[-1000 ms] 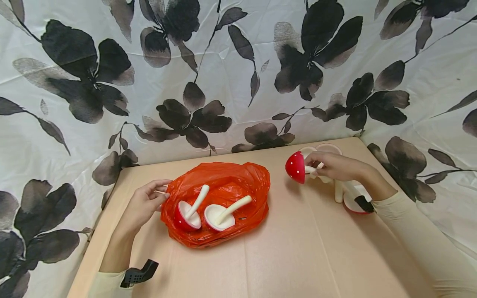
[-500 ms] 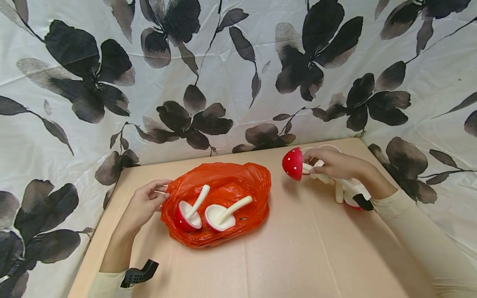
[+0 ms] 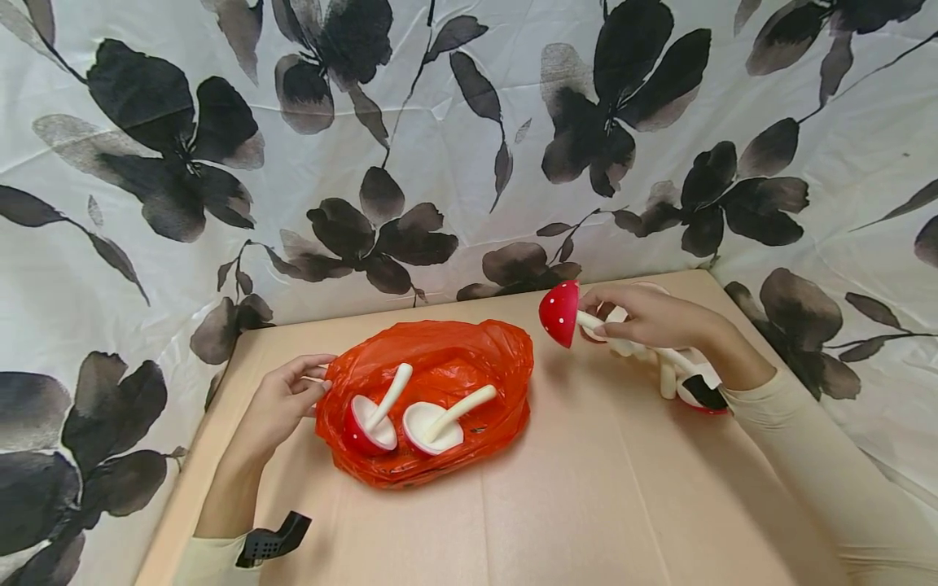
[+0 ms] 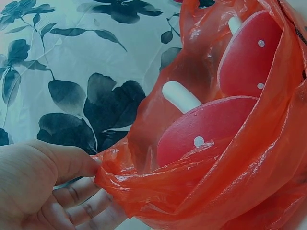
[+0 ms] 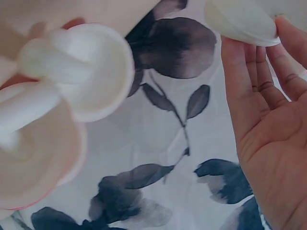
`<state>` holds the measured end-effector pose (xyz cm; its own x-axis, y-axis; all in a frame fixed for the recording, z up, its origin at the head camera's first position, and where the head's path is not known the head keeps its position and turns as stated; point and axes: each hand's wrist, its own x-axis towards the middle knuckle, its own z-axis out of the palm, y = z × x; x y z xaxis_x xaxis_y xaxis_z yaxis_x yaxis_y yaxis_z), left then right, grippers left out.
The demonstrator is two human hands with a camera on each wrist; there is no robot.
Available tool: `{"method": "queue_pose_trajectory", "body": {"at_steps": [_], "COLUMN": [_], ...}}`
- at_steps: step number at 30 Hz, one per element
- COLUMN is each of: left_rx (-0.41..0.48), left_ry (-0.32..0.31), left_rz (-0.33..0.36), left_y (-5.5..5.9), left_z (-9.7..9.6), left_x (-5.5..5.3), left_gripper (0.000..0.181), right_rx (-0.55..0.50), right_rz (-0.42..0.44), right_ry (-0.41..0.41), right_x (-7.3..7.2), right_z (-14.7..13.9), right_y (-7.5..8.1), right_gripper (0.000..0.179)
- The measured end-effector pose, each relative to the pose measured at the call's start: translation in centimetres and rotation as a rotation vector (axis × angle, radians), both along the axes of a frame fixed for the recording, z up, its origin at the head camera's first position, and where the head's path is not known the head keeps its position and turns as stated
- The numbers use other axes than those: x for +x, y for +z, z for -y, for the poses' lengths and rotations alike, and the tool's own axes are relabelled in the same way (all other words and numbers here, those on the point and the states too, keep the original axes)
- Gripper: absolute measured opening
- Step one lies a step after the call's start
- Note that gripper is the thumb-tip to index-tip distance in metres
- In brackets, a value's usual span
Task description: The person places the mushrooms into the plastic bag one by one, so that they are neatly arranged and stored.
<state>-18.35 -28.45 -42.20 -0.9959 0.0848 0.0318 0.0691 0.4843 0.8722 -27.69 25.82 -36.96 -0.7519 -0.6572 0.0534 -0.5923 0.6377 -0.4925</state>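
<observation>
My left hand [image 3: 282, 399] pinches the rim of a crumpled red plastic bag [image 3: 454, 346], thumb [image 4: 79, 164] on the rim in the left wrist view. In the bag's opening lie two toy mushrooms with red, white-dotted caps and white stems: a left mushroom [image 3: 371, 425] and a right mushroom [image 3: 432, 427]. My right hand [image 3: 655, 316] holds another red-capped toy mushroom [image 3: 559, 314] by its stem, above the table's far right part. Its cap points left, toward the bag. In the right wrist view, part of a white piece [image 5: 244, 21] shows at the fingertips.
More toy mushrooms lie under and behind my right hand, partly hidden by it; one mushroom [image 3: 685, 364] shows beneath the wrist. White cap undersides [image 5: 103, 96] appear in the right wrist view. A light wooden table [image 3: 557, 505] meets a floral cloth [image 3: 498, 146] behind.
My right hand has carried the held mushroom a little left and up, and its cap has tilted. My left hand and the bag have stayed in place.
</observation>
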Motion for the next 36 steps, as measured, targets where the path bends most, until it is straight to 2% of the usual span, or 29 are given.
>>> {"method": "queue_pose_trajectory", "body": {"at_steps": [4,6,8,11,15,23,32,36], "left_rx": [0.016,0.022,0.023,0.013,0.008,0.004,-0.001,-0.009], "left_ry": [-0.007,-0.012,-0.015,-0.015,-0.014,-0.014,-0.015,-0.019], "left_rz": [-0.003,-0.006,-0.006,-0.003,0.002,0.012,0.013,0.012], "left_y": [-0.2,-0.3,-0.3,-0.3,-0.2,0.0,0.3,0.4], "left_z": [-0.1,-0.1,-0.1,-0.2,-0.3,-0.2,-0.3,-0.3], "left_x": [-0.2,-0.3,-0.4,-0.5,-0.5,-0.7,-0.6,-0.7], "left_gripper": [0.038,0.038,0.038,0.038,0.039,0.039,0.040,0.040], "right_rx": [-0.094,-0.110,-0.116,-0.094,-0.095,-0.101,-0.111,-0.111], "right_rz": [0.131,0.145,0.148,0.099,0.096,0.110,0.220,0.193], "right_ry": [0.016,0.029,0.045,0.071,0.108,0.136,0.154,0.181], "right_x": [0.3,0.3,0.3,0.1,0.0,-0.2,-0.1,-0.3], "right_z": [0.8,1.1,1.6,2.1,2.8,4.3,6.1,6.5], "right_y": [0.7,1.0,1.3,1.7,2.1,2.6,3.5,3.6], "right_gripper": [0.033,0.034,0.036,0.039,0.038,0.034,0.034,0.035]}}
